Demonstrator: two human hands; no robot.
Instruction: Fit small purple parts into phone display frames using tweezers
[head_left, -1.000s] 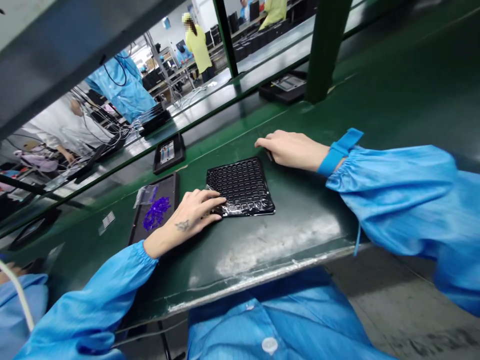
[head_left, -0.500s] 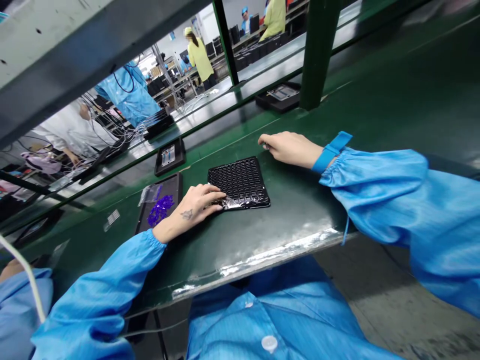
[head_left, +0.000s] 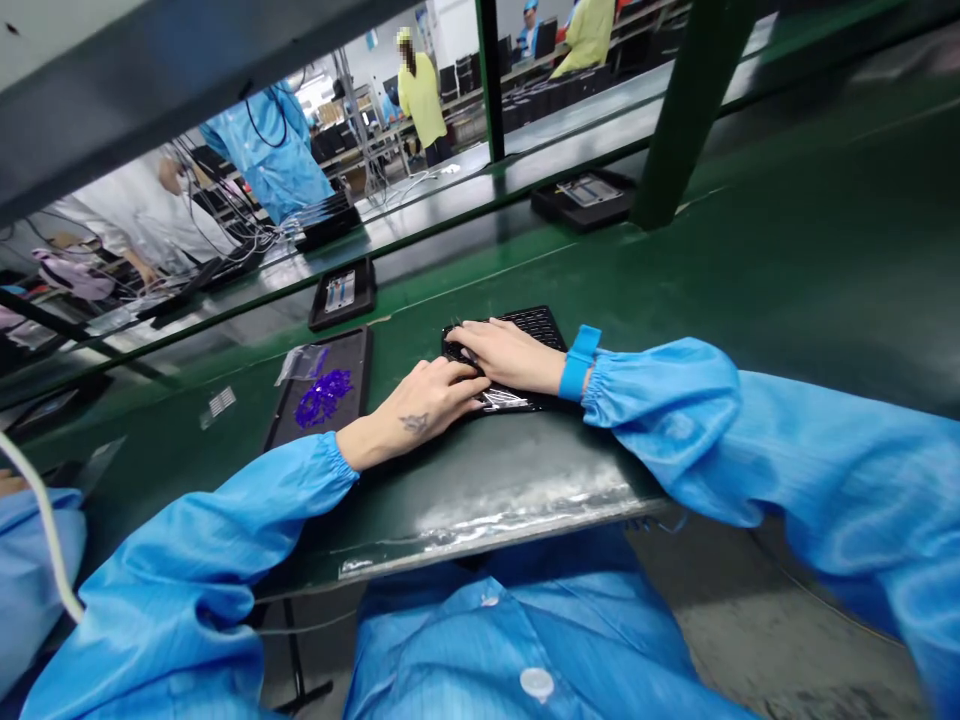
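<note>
A black plastic tray (head_left: pixel 541 322) with rows of small pockets lies on the green bench top (head_left: pixel 450 480). My left hand (head_left: pixel 429 400) is at its near left corner, fingers together and closed on the edge. Over the tray's left half, my right hand (head_left: pixel 506 352) bends its fingers down into the pockets in a pinch. Whatever is between those fingertips is too small or hidden to make out. My hands almost touch and cover much of the tray. To the left, a dark shallow tray (head_left: pixel 364 375) carries a pile of small purple-blue pieces (head_left: pixel 322 398) and a clear plastic bag (head_left: pixel 300 363).
Two black trays with metallic parts, one behind my left hand (head_left: pixel 341 292) and one by the post (head_left: pixel 589 190), lie toward the back. A green post (head_left: pixel 686 110) stands right of centre. A small silvery sheet (head_left: pixel 221 402) lies at left. Other people work beyond the bench.
My right hand has moved left and down from beside the tray to over it. My left hand stays at the tray's near left corner. The camera view has shifted slightly.
</note>
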